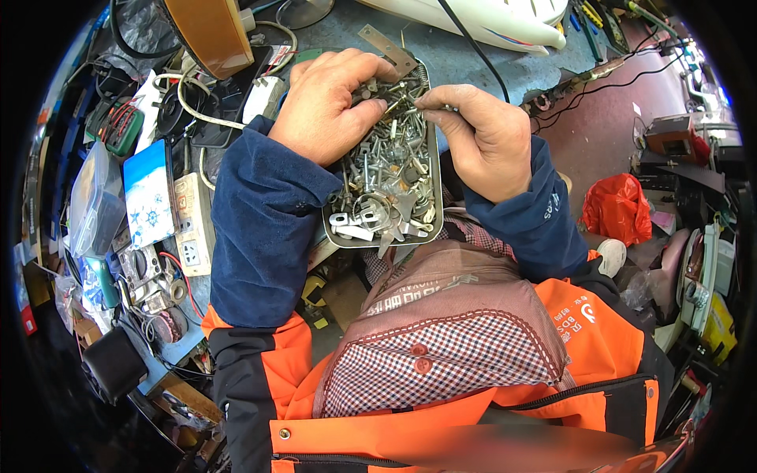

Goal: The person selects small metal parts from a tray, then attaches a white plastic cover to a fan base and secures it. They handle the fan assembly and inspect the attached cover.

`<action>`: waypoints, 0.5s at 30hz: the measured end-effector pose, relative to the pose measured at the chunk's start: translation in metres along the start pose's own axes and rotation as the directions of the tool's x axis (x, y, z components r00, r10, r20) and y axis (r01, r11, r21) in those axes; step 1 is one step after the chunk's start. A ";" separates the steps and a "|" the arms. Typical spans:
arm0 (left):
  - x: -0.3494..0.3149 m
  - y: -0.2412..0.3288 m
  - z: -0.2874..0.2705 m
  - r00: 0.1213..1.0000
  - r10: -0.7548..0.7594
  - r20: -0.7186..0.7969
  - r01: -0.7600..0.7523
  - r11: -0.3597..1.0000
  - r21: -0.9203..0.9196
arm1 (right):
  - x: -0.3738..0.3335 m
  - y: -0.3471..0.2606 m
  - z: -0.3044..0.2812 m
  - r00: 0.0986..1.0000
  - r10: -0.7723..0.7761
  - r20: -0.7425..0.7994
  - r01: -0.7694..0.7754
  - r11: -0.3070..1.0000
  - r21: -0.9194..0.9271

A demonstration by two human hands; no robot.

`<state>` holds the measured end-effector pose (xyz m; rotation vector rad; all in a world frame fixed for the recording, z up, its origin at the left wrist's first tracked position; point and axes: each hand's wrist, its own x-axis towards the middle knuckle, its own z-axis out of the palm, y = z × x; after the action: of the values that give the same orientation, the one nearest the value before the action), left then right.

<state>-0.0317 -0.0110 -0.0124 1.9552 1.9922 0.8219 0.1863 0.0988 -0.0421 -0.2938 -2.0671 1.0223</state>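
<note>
While I watch through the head camera from my far-off seat, the tray [436,193] sits at upper centre of the frame, and what a jumble I have in it! Screws and small hardware [386,158] fill it, with larger metal pieces gathered toward its lower end. Over to the left hand [327,106]: it lies across the tray's upper-left side, fingers curled, thumb over the screws. Its forefinger is right beside a flat metal plate [385,47] with holes, though whether it grips that, I cannot tell. And the right hand [482,142], at the tray's upper-right rim, has thumb and forefinger drawn close together above the screws; whether anything is pinched there, I cannot make out. Round the edges, I see a white curved casing [489,20] on the bluish bench [339,35] at the top, a pale power strip [193,225] at left, and a red plastic bag [619,209] toward the right.
</note>
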 end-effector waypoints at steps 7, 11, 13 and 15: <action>0.000 0.000 -0.001 1.000 0.005 0.002 -0.005 1.000 -0.005 | -0.002 0.003 0.000 0.994 0.066 -0.083 -0.052 0.984 0.168; 0.001 0.001 -0.002 1.000 0.029 0.004 -0.029 0.999 0.022 | -0.003 0.002 0.000 0.995 0.093 -0.032 -0.086 0.980 0.178; 0.001 0.002 -0.003 0.999 0.046 0.002 -0.046 0.998 0.033 | -0.002 0.004 0.001 0.996 0.089 0.021 -0.092 0.983 0.160; 0.001 0.002 -0.003 0.999 0.054 -0.002 -0.054 0.998 0.031 | -0.001 0.003 -0.001 0.994 0.082 0.067 -0.091 0.985 0.144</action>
<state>-0.0322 -0.0111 -0.0086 2.0344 1.9727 0.8117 0.1868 0.1005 -0.0443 -0.2821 -2.0349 1.2442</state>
